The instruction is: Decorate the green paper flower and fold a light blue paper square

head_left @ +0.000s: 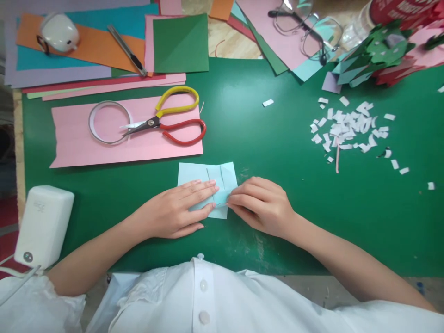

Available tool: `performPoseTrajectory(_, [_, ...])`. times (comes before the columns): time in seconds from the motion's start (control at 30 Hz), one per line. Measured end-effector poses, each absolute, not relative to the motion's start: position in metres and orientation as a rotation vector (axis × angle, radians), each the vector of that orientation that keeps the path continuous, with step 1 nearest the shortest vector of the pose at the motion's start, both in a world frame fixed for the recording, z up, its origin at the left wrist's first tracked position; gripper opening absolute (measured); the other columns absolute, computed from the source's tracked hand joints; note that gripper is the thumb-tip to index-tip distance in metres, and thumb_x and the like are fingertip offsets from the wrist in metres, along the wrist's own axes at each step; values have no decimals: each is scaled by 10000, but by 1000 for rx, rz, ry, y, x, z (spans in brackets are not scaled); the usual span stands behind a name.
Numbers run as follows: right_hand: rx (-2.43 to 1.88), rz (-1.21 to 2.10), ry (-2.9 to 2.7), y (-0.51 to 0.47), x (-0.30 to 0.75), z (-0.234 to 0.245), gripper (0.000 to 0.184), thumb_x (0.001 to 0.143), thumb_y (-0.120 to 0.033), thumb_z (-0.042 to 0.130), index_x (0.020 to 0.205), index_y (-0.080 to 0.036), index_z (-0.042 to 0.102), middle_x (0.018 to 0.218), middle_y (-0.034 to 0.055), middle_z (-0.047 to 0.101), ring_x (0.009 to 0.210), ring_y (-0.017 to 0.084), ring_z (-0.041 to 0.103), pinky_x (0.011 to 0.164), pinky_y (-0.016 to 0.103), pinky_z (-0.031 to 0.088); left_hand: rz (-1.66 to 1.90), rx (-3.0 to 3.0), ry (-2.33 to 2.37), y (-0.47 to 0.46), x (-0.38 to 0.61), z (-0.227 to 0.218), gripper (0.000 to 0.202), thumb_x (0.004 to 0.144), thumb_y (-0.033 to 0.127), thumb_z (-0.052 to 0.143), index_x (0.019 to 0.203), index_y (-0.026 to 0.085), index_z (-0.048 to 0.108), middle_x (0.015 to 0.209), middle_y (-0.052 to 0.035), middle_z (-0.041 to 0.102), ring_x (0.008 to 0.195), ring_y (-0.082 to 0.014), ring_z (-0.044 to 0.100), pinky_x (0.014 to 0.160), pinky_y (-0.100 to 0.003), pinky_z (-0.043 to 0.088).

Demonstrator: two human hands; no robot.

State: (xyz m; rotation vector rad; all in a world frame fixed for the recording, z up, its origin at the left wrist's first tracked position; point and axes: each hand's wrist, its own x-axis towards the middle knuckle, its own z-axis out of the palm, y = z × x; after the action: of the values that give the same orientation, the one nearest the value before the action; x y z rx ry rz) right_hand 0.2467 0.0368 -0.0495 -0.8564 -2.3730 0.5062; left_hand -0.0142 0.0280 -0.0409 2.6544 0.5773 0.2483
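Note:
A light blue sheet of paper (194, 174), partly folded, lies on the green mat (263, 152) in front of me. My left hand (176, 210) rests flat on its lower left part, fingers stretched out and pressing it down. My right hand (262, 203) is at the sheet's right edge, with its fingertips pinched together on a folded flap of the paper.
Scissors (166, 124) with red and yellow handles lie on a pink sheet (86, 143) beside a tape ring (109, 122). Coloured paper sheets (180, 44), a craft knife (126, 50), glasses (305, 27), white paper scraps (350, 127) and a white box (43, 226) surround the mat.

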Motion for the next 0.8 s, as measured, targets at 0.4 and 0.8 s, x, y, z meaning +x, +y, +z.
performPoseTrajectory(0.4, [-1071, 724, -2311, 40, 235, -48, 119, 898, -187, 565, 787, -173, 606, 710, 9, 594, 625, 116, 466, 599, 250, 381, 291, 2623, 611, 28, -13, -41, 282, 905, 238, 587, 1158, 116, 605, 1386, -225, 510, 1434, -353, 379, 1146, -505, 437])
performPoseTrajectory(0.8, [-1159, 709, -2375, 41, 233, -44, 139, 901, -208, 537, 779, -181, 598, 687, -14, 549, 574, 93, 462, 548, 236, 331, 276, 2624, 589, 29, -14, -41, 313, 910, 278, 588, 1184, 126, 597, 1415, -225, 494, 1443, -347, 366, 1143, -520, 435])
